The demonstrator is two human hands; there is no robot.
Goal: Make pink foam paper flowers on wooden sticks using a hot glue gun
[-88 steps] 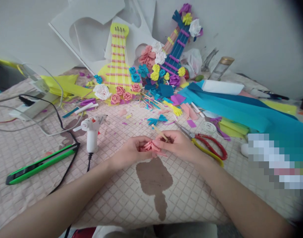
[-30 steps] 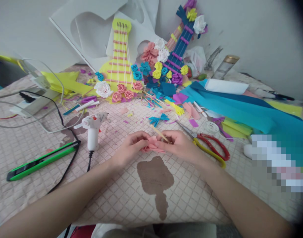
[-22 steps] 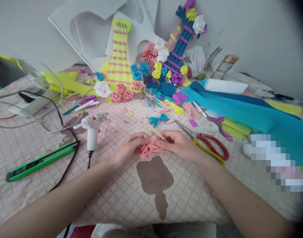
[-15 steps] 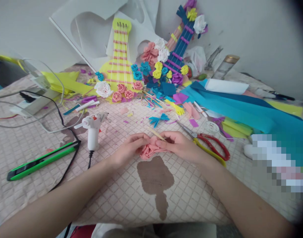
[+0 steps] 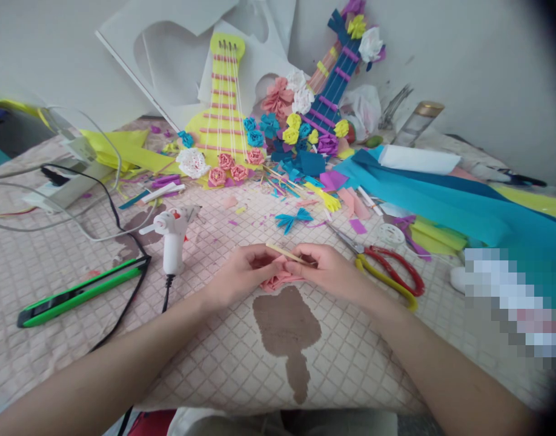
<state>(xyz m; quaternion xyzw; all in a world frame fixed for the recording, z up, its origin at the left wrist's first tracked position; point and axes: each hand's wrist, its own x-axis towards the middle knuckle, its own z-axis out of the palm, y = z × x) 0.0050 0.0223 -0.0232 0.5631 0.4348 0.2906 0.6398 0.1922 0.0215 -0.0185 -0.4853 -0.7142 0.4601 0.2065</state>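
Note:
Both hands meet over the table just behind a brown patch in its cover. My left hand (image 5: 247,271) is closed on a crumpled pink paper flower (image 5: 278,281), its thumb pressed on the folds. From the other side my right hand (image 5: 322,264) pinches the same pink paper together with a thin wooden stick (image 5: 284,252). The stick slants across the top of the flower, its pale end near the left fingers. Part of the flower is hidden behind the fingers. Scissors (image 5: 382,257) with red and yellow handles lie right of my right hand.
Left of my hands stand a white glue gun (image 5: 172,245) and a green utility knife (image 5: 82,293). A blue paper bow (image 5: 294,219) lies just beyond. Behind are a yellow paper guitar (image 5: 221,124), a blue one (image 5: 335,85), paper scraps and blue paper sheets (image 5: 423,188).
The stick has tilted flatter and its pale end has shifted left toward the left fingers. My left fingers cover more of the pink flower. The whole view has shifted slightly.

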